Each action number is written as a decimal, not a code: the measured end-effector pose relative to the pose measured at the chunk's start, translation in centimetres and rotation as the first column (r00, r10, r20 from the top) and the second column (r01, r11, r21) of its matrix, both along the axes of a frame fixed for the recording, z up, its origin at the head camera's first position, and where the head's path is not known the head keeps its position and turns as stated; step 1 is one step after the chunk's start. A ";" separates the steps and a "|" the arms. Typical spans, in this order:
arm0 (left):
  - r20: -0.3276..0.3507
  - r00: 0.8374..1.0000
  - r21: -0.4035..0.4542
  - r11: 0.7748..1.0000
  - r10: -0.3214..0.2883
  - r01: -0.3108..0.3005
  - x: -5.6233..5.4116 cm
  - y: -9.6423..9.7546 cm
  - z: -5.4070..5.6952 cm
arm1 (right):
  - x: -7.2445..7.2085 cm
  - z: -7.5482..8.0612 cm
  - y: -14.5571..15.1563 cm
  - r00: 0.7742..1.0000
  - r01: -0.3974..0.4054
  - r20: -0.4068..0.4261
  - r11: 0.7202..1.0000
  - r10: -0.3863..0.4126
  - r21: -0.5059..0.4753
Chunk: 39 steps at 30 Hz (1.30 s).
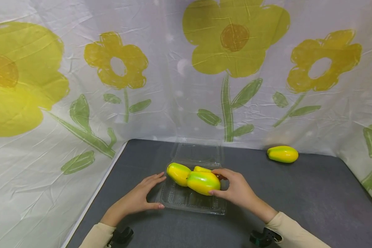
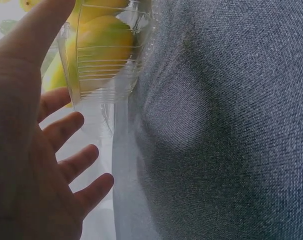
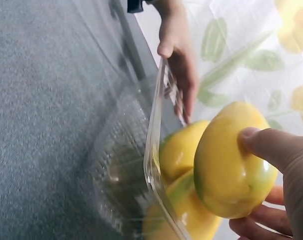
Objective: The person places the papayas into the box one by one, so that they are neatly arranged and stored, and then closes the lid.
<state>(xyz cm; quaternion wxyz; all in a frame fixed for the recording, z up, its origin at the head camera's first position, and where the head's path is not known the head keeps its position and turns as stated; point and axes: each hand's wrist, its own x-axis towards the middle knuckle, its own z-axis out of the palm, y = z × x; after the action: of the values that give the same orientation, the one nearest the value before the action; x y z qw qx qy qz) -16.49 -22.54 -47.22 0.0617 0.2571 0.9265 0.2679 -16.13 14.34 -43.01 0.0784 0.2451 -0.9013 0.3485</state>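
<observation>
Fingers and thumb of the right hand [image 1: 238, 186] grip a yellow-green fruit [image 1: 203, 182] over the clear box [image 1: 189, 209], toward its right edge. Left hand [image 1: 138, 195]: fingers spread, holding nothing, by the box's left edge (contact? can't tell). A left fruit [image 1: 177, 174] and a back fruit [image 1: 201, 169] sit inside. Spare fruit [image 1: 282, 154] near table's [image 1: 297, 203] far right corner. Best: steady the flimsy wall, lower gently, release once settled.
</observation>
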 end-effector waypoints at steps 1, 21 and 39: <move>-0.001 1.000 0.002 1.000 -0.001 0.001 0.0 0.0 0.0 | 0.1 0.0 -0.2 1.000 -0.004 0.005 1.000 0.004 0.001; -0.027 1.000 0.012 1.000 -0.006 0.007 0.0 -0.1 -0.4 | 0.7 -1.2 -3.6 0.992 -0.091 0.082 0.993 0.097 -0.071; -0.023 1.000 -0.006 1.000 0.012 -0.013 -0.1 -0.1 -0.5 | 0.5 -1.9 -6.1 0.993 -0.088 0.079 0.996 0.088 -0.001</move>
<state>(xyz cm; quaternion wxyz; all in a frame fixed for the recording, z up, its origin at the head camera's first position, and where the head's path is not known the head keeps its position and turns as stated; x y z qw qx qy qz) -16.59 -22.64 -47.74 0.0502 0.2541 0.9295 0.2625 -15.59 8.21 -44.89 0.0270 0.2708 -0.8924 0.3599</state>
